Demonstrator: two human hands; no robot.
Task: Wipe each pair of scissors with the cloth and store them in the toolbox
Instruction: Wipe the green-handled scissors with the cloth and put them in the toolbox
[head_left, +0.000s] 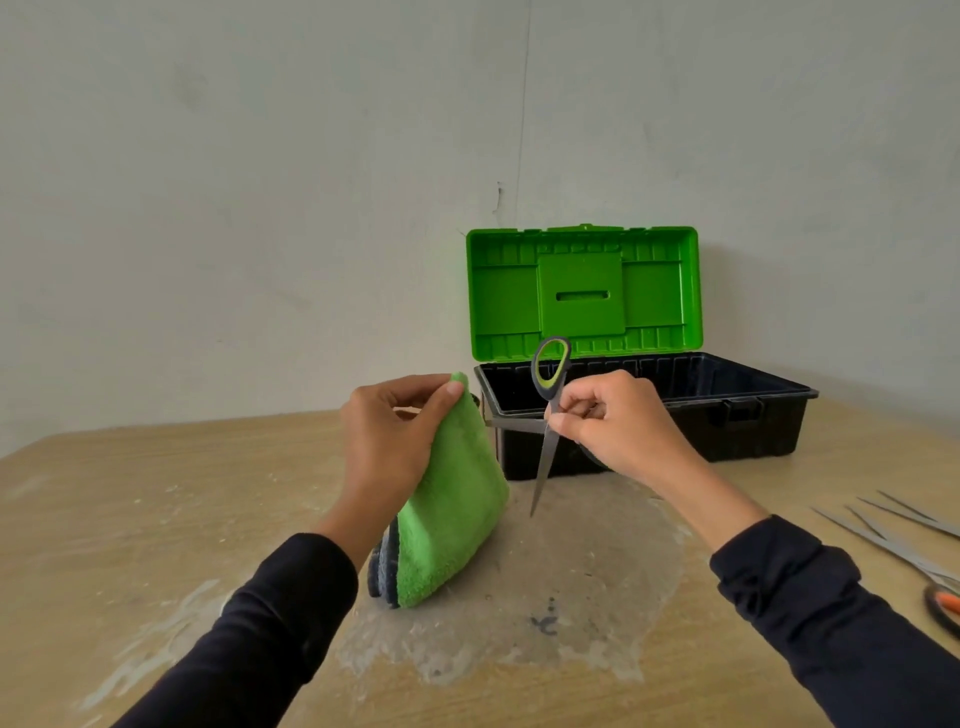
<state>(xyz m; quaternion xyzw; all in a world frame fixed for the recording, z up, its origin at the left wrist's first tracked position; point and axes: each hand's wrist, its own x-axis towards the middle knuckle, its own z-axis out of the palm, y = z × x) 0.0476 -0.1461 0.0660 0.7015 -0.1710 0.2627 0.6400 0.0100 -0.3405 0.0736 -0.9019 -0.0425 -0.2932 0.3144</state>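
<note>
Since the items run from largest to smallest, the bench (156, 519) comes first: a tan surface with a worn, pale patch at its near middle, carrying everything listed.

Toolbox (644, 410): black tub, far right of centre; its green lid (582, 291) stands upright against the wall, so the tub is open to receive stock. No scissors can be seen inside from this angle.

Cloth (452, 499): green pile with a grey backing, folded, left of centre. Its low edge rests on the bench while its top corner is lifted, likely to present a flat face for wiping.

Scissors (548, 415): grey and lime handles, blades spread. One blade points down toward the bench, the other left toward the cloth. They are raised in front of the toolbox, just right of the cloth and apart from it; by my judgement, wiping is about to begin.

Spare scissors (904, 535): far right edge of the bench, partly out of frame, awaiting their turn.

Left hand (395, 431): the grip is a pinch of thumb and fingers on the cloth's top corner, wrist bent, dark sleeve.

Right hand (608, 421): fingertips pinch the scissors near the pivot, the rest curled, forearm angled in from the near right.
</note>
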